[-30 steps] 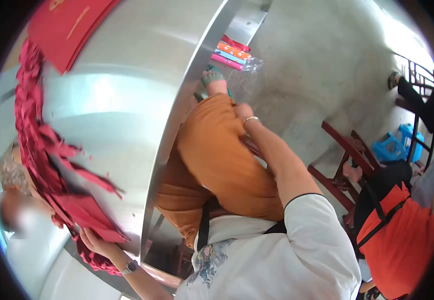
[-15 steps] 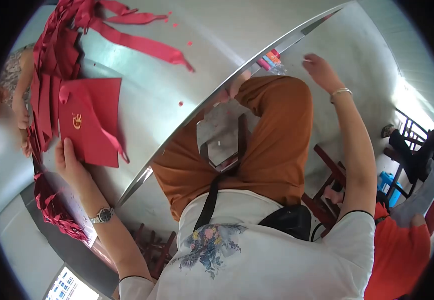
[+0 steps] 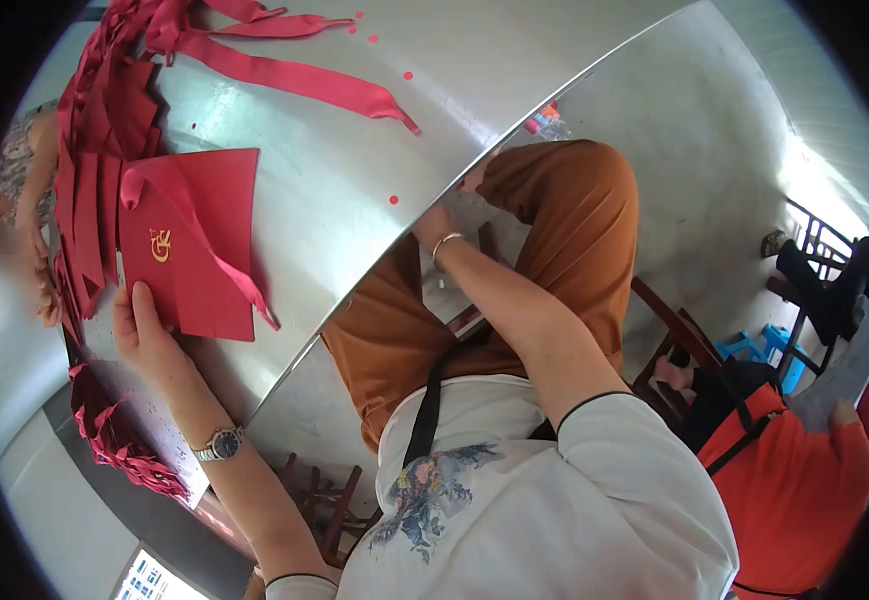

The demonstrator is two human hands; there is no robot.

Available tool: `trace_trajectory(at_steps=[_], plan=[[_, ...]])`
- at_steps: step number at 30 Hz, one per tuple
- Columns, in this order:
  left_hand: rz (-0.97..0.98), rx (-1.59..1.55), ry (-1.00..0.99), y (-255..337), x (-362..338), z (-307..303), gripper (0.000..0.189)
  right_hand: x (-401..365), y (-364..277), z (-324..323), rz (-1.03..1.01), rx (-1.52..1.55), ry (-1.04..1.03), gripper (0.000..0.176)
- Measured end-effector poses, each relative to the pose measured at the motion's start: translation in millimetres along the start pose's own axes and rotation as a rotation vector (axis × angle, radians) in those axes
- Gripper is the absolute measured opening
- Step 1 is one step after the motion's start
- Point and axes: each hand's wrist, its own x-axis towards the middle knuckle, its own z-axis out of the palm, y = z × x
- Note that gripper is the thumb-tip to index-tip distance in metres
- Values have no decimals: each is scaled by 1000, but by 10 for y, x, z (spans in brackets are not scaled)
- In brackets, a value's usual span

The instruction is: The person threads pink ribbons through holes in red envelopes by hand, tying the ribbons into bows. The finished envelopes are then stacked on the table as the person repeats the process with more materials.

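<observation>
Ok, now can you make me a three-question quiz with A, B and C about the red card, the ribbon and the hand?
1. Where is the left hand?
A) at the edge of the red card, thumb on top
B) on a knee
C) up in the air

2. What colour is the emblem on the card?
A) blue
B) gold
C) white

3. How is the ribbon on the card?
A) tied in a bow
B) rolled up tight
C) lying loose across it

Answers:
1 A, the thumb lies on the card's lower left edge, on the metal table.
2 B, the mark shows gold against the red.
3 C, it trails untied over the card and onto the table.
</observation>
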Motion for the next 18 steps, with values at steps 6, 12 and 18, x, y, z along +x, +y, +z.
trace_trajectory(at_steps=[6,12,18], plan=[[75,65,22,33,-7,22,18,-435,-576,-355,-172,90,-20,17],[65,78,96,108,-54,97,20,-760,-852,-38,-410,153,121,21],[74,88,63,67,-32,38,20,-543,-622,-22,514,948,-185,22]])
